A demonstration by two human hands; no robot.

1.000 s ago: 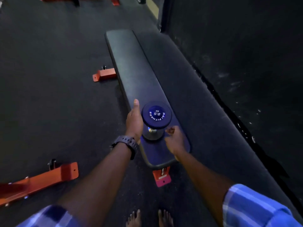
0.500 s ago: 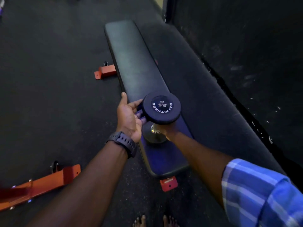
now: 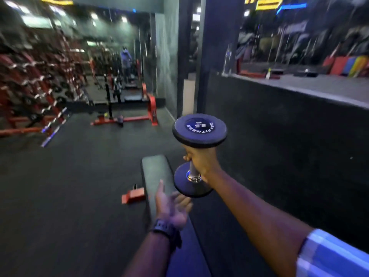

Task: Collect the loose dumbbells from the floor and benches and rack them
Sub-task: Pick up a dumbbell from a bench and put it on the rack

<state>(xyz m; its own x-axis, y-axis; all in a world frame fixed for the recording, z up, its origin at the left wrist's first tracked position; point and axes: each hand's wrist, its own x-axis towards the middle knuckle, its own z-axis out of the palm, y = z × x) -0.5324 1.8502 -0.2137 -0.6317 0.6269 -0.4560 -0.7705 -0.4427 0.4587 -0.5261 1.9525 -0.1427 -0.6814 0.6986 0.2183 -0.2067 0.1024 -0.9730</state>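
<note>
Right hand (image 3: 201, 163) wrapped tight around the chrome handle of a small black round-headed dumbbell (image 3: 198, 154), held upright and clear above the long black padded flat bench (image 3: 157, 172). White lettering ringing the dumbbell's upper head, facing up toward the camera; lower head just off the bench's right edge, not touching the pad. Blue checked sleeve (image 3: 331, 256) at the elbow of that arm.

Left hand (image 3: 172, 206) empty, fingers spread and loose, palm turned toward the dumbbell, hovering over the bench just below the lower head. Dark wristwatch (image 3: 164, 227) on that wrist.

Orange-red metal bench foot (image 3: 133, 194) on the dark rubber floor (image 3: 69, 186), just left of the bench. Beyond the bench's far end, a red steel frame (image 3: 127, 116) standing on the floor. Far left of the bench, red tiered racks (image 3: 34, 86) holding what look like rows of dumbbells, too blurred to tell for sure. Right of the bench, a low black wall (image 3: 289, 126) with glass above it.
</note>
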